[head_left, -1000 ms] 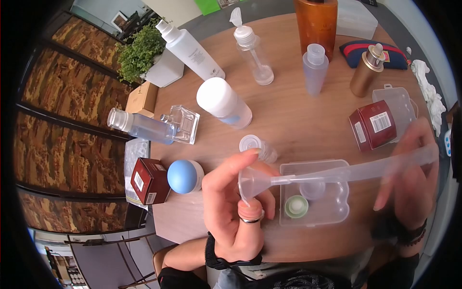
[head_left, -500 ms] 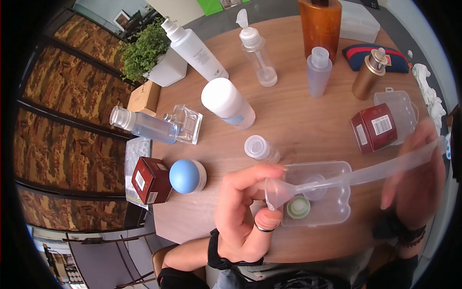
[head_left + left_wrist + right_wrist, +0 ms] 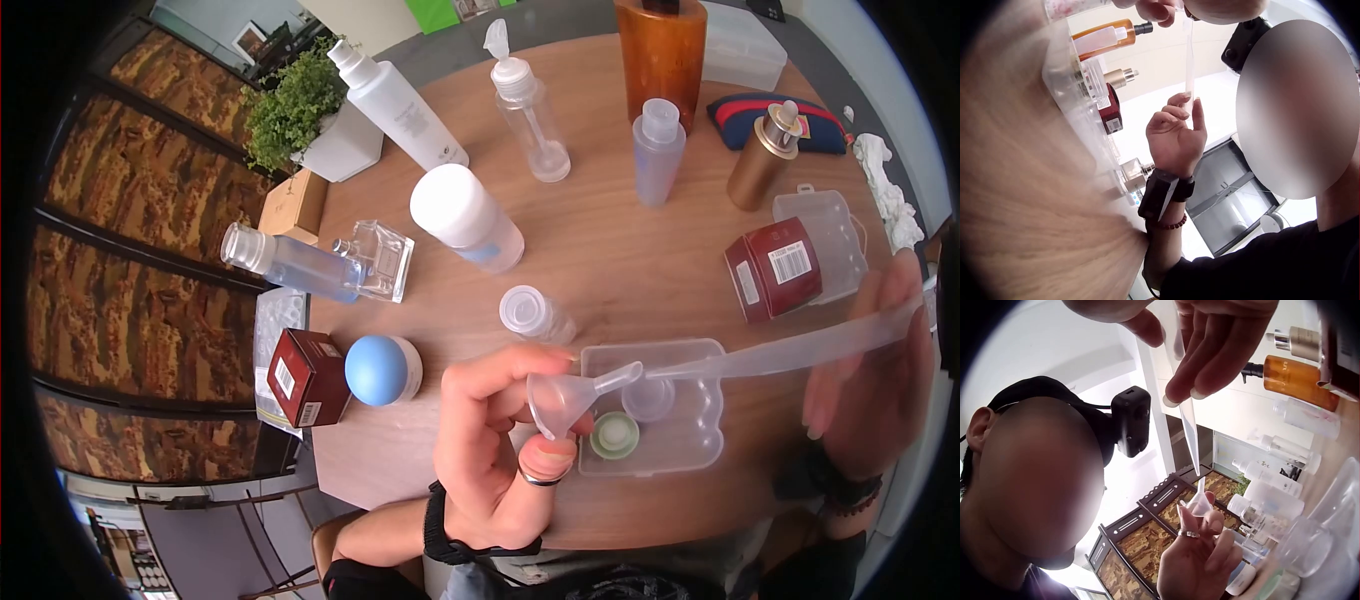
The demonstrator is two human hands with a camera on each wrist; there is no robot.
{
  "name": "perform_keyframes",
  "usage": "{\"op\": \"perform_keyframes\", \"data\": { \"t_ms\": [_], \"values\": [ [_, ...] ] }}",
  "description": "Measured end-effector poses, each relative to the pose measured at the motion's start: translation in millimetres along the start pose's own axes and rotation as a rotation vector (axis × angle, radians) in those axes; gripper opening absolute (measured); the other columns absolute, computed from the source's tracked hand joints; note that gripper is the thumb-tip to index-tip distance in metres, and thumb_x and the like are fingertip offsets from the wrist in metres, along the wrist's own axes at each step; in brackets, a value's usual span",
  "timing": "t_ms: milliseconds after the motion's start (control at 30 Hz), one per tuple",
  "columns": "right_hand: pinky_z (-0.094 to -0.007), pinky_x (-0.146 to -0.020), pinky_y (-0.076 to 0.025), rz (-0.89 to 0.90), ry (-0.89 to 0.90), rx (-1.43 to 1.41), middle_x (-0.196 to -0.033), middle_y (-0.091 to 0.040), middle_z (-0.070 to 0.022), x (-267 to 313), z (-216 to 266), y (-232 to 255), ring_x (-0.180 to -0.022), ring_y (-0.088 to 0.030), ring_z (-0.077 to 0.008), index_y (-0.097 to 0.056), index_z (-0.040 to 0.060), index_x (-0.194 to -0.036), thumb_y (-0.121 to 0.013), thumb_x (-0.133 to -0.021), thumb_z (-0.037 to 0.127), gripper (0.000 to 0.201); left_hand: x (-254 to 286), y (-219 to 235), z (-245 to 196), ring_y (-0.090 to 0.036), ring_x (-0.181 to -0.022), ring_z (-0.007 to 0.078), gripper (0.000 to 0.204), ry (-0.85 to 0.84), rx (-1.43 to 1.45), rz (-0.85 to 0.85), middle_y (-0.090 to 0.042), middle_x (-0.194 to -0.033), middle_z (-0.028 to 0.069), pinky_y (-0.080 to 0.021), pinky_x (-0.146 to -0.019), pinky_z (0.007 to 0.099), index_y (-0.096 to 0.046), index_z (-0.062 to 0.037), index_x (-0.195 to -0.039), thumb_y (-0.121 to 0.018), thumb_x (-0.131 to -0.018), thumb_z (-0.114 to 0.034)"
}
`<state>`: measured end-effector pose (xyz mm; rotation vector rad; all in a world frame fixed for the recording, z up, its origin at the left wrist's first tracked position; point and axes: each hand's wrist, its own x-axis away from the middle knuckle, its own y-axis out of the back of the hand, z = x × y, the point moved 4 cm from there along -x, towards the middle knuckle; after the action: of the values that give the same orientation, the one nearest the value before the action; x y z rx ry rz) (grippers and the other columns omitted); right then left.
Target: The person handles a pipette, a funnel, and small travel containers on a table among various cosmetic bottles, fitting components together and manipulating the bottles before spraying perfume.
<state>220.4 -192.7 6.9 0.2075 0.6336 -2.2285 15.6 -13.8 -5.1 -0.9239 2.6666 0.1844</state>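
Observation:
My left hand (image 3: 495,450) pinches a small clear funnel (image 3: 560,403) by its cone, between thumb and index finger, with the spout pointing up and right. My right hand (image 3: 868,360) holds a long translucent plastic tube (image 3: 800,345) at its far end. In the right wrist view the tube's tapered tip (image 3: 1192,450) stands just above the funnel's spout (image 3: 1201,486), with a slight gap. Below them lies an open clear case (image 3: 690,440) with a green-rimmed lid (image 3: 614,436) and a clear round piece (image 3: 648,398) in it.
A small clear jar (image 3: 528,312) stands behind the left hand. Around it are a white-capped bottle (image 3: 465,215), a blue-lidded jar (image 3: 380,370), two red boxes (image 3: 775,268), a clear pump bottle (image 3: 535,120), an amber bottle (image 3: 662,65) and a gold dropper bottle (image 3: 760,165).
The funnel's spout and the tube's tip, which met or overlapped earlier, are now apart. The left hand moved right, then slightly back left; the funnel's spout tilts up more.

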Motion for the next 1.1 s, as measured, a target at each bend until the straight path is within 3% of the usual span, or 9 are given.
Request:
{"op": "perform_keyframes", "data": {
  "t_ms": [267, 467, 667, 867, 933, 967, 1033, 1100],
  "values": [
    [-0.0267, -0.034, -0.047, 0.067, 0.018, -0.015, -0.076, -0.055, -0.0112, -3, -2, -4, -0.041, -0.053, -0.0205, -0.033, 0.0051, -0.129, -0.023, -0.111, 0.031, 0.033, -1, -1, -3, -0.065, -0.08, 0.0144, 0.05, 0.008, 0.006, 0.008, -0.065, -0.099, 0.0131, -0.053, -0.073, 0.0283, -0.042, 0.007, -0.131, -0.063, -0.101, -0.028],
    [-0.0271, -0.034, -0.047, -0.002, -0.014, -0.001, -0.076, -0.056, -0.0113, -1, -2, -4, -0.041, -0.054, -0.0212, -0.032, 0.0046, -0.13, -0.022, -0.111, 0.03, 0.034, -1, -1, -2, -0.064, -0.08, 0.0144, 0.048, -0.02, 0.002, 0.027, -0.065, -0.1, 0.0132, -0.053, -0.073, 0.028, -0.041, 0.007, -0.132, -0.06, -0.102, -0.026],
    [-0.0265, -0.033, -0.045, 0.007, -0.021, 0.012, -0.075, -0.056, -0.0116, -4, -4, -11, -0.04, -0.055, -0.0213, -0.035, 0.003, -0.114, -0.031, -0.11, 0.03, 0.027, -3, 0, -1, -0.063, -0.078, 0.0126, 0.047, -0.045, -0.018, 0.049, -0.065, -0.099, 0.0129, -0.051, -0.07, 0.0257, -0.041, 0.0067, -0.132, -0.059, -0.103, -0.025],
    [-0.0252, -0.033, -0.043, 0.045, -0.04, 0.036, -0.078, -0.058, -0.0128, -6, -5, -17, -0.039, -0.055, -0.0202, -0.036, 0.0021, -0.111, -0.038, -0.108, 0.032, 0.03, -6, -7, -1, -0.052, -0.062, 0.0076, 0.048, -0.01, 0.04, 0.048, -0.063, -0.092, 0.0124, -0.045, -0.059, 0.0217, -0.038, 0.005, -0.135, -0.055, -0.105, -0.027],
    [-0.0237, -0.035, -0.043, -0.152, -0.127, 0.061, -0.081, -0.058, -0.0125, -5, -4, -21, -0.04, -0.056, -0.0195, -0.038, 0.001, -0.112, -0.041, -0.107, 0.034, 0.034, -8, -9, -3, -0.047, -0.046, 0.0093, 0.06, 0.028, -0.114, -0.053, -0.059, -0.077, 0.0095, -0.033, -0.046, 0.0222, -0.038, 0.0028, -0.131, -0.052, -0.103, -0.048],
    [-0.0237, -0.035, -0.043, -0.153, -0.123, 0.059, -0.081, -0.058, -0.0125, -6, -4, -20, -0.04, -0.056, -0.0195, -0.038, 0.001, -0.112, -0.041, -0.107, 0.034, 0.034, -8, -8, -2, -0.047, -0.046, 0.0093, 0.06, 0.025, -0.116, -0.051, -0.059, -0.077, 0.0095, -0.033, -0.046, 0.0222, -0.038, 0.0028, -0.131, -0.052, -0.103, -0.048],
    [-0.0226, -0.038, -0.044, -0.094, -0.135, 0.072, -0.084, -0.058, -0.0116, -8, -7, -20, -0.041, -0.056, -0.0194, -0.04, -0.0005, -0.114, -0.043, -0.105, 0.037, 0.038, -6, -5, 2, -0.051, -0.058, 0.0086, 0.05, -0.039, 0.003, -0.015, -0.063, -0.092, 0.015, -0.044, -0.057, 0.0222, -0.037, 0.0045, -0.136, -0.055, -0.105, -0.03],
    [-0.0227, -0.038, -0.045, -0.065, -0.137, 0.075, -0.085, -0.058, -0.012, -6, -7, -18, -0.041, -0.057, -0.0195, -0.04, -0.0006, -0.114, -0.043, -0.105, 0.038, 0.039, -5, -6, -1, -0.051, -0.057, 0.0087, 0.05, -0.024, -0.001, -0.029, -0.063, -0.093, 0.0156, -0.044, -0.057, 0.0225, -0.037, 0.0045, -0.136, -0.055, -0.105, -0.031]
  ]
}}
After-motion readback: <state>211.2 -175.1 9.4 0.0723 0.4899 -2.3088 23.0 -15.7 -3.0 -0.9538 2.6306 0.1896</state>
